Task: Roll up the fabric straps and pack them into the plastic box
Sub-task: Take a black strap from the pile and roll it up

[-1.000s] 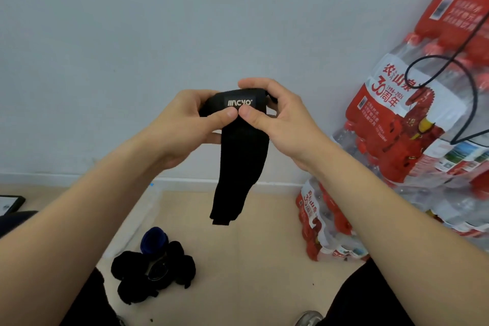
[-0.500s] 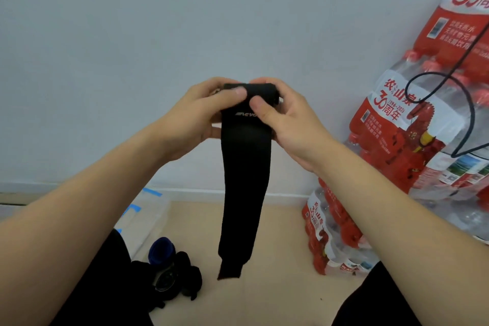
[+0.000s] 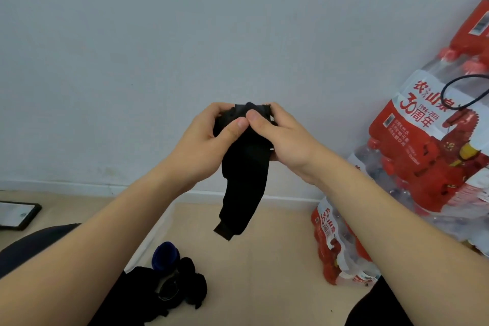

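From my remote seat the pale wall [image 3: 185, 34] fills most of the view, with the beige floor [image 3: 264, 272] below it. Against the wall on the right stand shrink-wrapped packs of bottled water [image 3: 428, 156] with red labels, and a smaller pack [image 3: 336, 246] stands on the floor in front of them. Both bare forearms reach up from the bottom corners and meet mid-frame. The left grip [image 3: 203, 140] and the right grip [image 3: 285, 137] both close around the top of one black fabric strap [image 3: 246, 167], fingers curled behind it and the two thumbs pressed side by side on its bunched upper part. The strap is held in the air in front of the wall, and its loose end [image 3: 225, 231] hangs above the floor. Below it a heap of dark straps [image 3: 190, 286] lies on the floor with a blue roll [image 3: 165, 255] at its top. A dark tablet [image 3: 16, 216] lies at the far left, and a thin black cable [image 3: 455, 92] loops over the water packs.
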Demonstrator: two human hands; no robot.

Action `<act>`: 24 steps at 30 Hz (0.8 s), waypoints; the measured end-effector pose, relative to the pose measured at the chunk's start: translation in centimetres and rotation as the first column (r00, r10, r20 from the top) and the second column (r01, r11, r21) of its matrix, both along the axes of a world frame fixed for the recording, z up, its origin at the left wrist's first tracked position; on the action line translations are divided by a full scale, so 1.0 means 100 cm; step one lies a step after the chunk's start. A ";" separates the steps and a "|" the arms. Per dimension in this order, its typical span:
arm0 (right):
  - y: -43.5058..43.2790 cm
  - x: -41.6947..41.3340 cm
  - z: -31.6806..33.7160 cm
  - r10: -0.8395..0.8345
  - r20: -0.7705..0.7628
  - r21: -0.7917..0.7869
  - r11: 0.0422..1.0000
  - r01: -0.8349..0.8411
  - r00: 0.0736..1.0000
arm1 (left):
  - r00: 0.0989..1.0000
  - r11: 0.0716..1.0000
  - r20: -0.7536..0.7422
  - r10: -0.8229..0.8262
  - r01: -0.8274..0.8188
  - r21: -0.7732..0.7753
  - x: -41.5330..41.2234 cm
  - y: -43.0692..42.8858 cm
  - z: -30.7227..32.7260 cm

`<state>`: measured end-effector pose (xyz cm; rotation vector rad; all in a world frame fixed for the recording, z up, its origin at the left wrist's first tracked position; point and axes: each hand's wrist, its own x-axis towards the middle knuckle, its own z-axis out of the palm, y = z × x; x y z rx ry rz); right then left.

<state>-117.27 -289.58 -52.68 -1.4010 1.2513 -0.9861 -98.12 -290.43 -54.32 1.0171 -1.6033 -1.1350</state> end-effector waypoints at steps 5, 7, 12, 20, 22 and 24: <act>-0.013 0.011 -0.008 0.018 0.012 -0.161 0.987 -0.016 1.000 | 0.979 0.964 -0.176 -0.102 0.141 0.225 0.011 -0.016 0.004; -0.016 0.012 -0.017 0.052 -0.017 -0.177 0.983 -0.054 0.999 | 0.980 0.948 -0.088 -0.176 0.193 0.254 0.020 -0.022 0.004; -0.026 0.013 -0.022 0.195 0.245 0.083 0.972 -0.221 0.950 | 0.984 0.970 0.035 -0.174 0.165 0.181 0.034 -0.031 0.000; -0.034 0.010 -0.030 0.095 0.046 0.070 0.993 -0.098 0.994 | 0.995 0.998 0.087 -0.049 0.045 0.041 0.022 -0.031 -0.005; -0.034 0.013 -0.029 0.058 0.114 0.099 0.993 -0.070 0.992 | 0.997 1.000 0.076 0.001 -0.001 -0.002 0.014 -0.029 -0.007; -0.032 0.018 -0.030 0.026 0.160 0.109 0.993 -0.044 0.987 | 0.999 1.000 0.053 0.006 -0.005 -0.005 0.008 -0.028 -0.009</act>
